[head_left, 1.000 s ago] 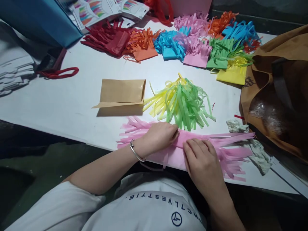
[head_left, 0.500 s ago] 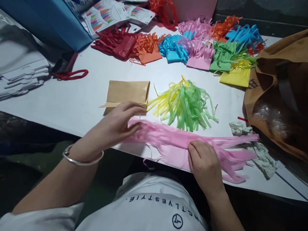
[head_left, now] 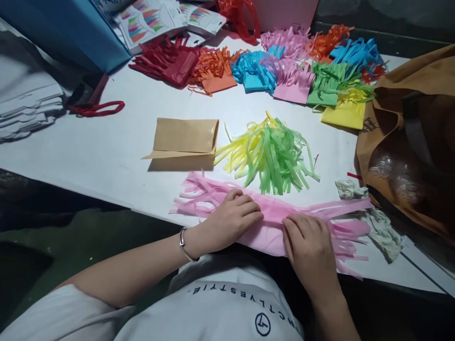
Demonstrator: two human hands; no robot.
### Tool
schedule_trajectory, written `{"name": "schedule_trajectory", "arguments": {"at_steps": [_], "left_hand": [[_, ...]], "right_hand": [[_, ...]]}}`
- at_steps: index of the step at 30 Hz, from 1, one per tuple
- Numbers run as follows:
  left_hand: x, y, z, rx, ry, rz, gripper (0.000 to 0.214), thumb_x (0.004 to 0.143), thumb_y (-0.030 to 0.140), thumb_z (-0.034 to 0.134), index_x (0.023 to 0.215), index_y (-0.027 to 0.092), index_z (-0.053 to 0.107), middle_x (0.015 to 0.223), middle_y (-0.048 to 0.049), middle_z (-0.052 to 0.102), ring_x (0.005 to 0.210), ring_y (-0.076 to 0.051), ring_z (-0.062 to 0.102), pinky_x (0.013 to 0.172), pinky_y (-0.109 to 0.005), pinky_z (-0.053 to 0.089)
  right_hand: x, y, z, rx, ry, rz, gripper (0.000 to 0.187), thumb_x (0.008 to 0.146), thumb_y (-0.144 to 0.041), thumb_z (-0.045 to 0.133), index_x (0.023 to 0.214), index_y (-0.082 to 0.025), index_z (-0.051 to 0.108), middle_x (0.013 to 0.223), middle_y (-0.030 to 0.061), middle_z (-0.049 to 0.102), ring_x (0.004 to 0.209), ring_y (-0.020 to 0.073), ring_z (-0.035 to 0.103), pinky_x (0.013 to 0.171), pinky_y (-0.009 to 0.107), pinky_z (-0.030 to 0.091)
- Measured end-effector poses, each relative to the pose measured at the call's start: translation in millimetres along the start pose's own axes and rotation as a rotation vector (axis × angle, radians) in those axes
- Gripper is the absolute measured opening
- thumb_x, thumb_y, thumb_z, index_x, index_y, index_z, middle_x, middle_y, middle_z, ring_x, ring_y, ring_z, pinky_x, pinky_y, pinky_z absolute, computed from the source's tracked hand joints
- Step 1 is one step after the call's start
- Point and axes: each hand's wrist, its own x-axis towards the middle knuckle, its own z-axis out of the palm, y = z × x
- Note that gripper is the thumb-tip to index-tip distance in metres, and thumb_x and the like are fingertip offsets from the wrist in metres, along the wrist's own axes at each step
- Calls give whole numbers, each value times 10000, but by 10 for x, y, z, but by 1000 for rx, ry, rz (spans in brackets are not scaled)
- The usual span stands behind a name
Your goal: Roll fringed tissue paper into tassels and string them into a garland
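A long piece of pink fringed tissue paper [head_left: 273, 215] lies along the near edge of the white table [head_left: 106, 151]. My left hand [head_left: 232, 219] rests on its middle-left part, fingers curled and pressing down on the paper. My right hand [head_left: 307, 241] presses on it just to the right, fingers bent over the paper's edge. Fringe strips spread out past both hands to the left and right. A bundle of yellow and green paper strips [head_left: 272, 152] lies just beyond the pink piece.
A folded brown paper envelope [head_left: 183, 137] lies left of the bundle. Fringed sheets in red, orange, blue, pink, green and yellow [head_left: 270, 71] line the far side. A brown bag [head_left: 408, 137] stands at right, crumpled white paper [head_left: 380, 222] near it, stacked white sheets [head_left: 24, 104] at left.
My left hand had reached out left along the pink fringe, then came back to the middle of the paper beside my right hand. The right hand stayed in place.
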Motion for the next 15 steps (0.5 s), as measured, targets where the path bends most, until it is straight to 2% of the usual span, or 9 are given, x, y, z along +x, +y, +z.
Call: {"name": "schedule_trajectory", "arguments": {"at_steps": [4, 8, 12, 15], "left_hand": [[19, -22, -41, 44, -56, -198, 191, 1020, 198, 454, 955, 161, 629, 949, -67, 683, 895, -218, 558, 856, -400, 324], [202, -38, -81, 157, -176, -364, 281, 1021, 275, 468, 821, 150, 621, 813, -58, 663, 794, -219, 560, 764, -369, 310], [360, -28, -111, 208, -242, -424, 321, 1011, 256, 445, 777, 145, 635, 752, -55, 653, 714, -205, 569, 718, -361, 293], [403, -31, -89, 211, -243, -424, 330, 993, 230, 439, 743, 146, 638, 713, -51, 645, 685, -200, 572, 710, -363, 290]], "right_hand": [[39, 33, -9, -31, -32, 126, 104, 979, -193, 534, 914, -182, 614, 898, 54, 646, 884, 241, 576, 905, 452, 361], [142, 41, 43, -121, -70, 223, 172, 981, -237, 541, 819, -199, 582, 805, 31, 609, 816, 238, 546, 844, 433, 331], [223, 72, 78, -233, -99, 298, 221, 959, -282, 587, 756, -197, 572, 742, 31, 590, 776, 238, 535, 793, 409, 319], [256, 80, 54, -284, -16, 340, 147, 937, -289, 622, 835, -183, 613, 818, 58, 631, 808, 254, 545, 808, 422, 327]]}}
